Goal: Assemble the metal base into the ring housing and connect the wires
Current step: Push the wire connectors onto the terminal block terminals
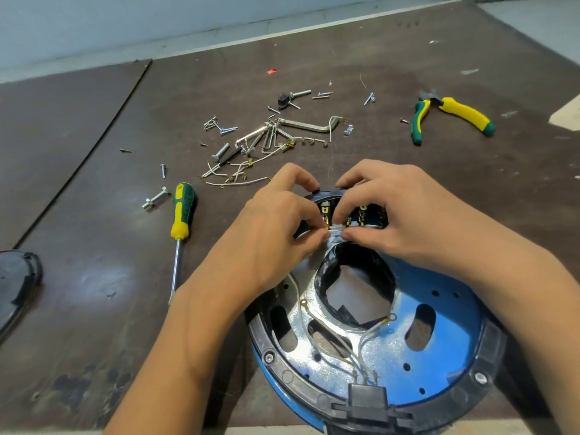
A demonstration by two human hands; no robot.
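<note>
The shiny metal base (386, 346) lies inside the black ring housing (295, 376) with a blue rim, at the table's near edge. White wires (303, 312) with ring terminals run loose across the base from a black connector (367, 395). At the housing's far side sits a terminal block (364, 211) with brass contacts. My left hand (276, 221) and my right hand (392, 215) meet there; both pinch a white wire (335, 229) between thumb and fingertips, right by the contacts.
A green and yellow screwdriver (180, 227) lies left of the housing. Loose screws, bolts, hex keys (276, 133) and spare wires are scattered behind my hands. Pliers (452, 116) lie at the back right. A dark cover (15, 284) sits at the left edge.
</note>
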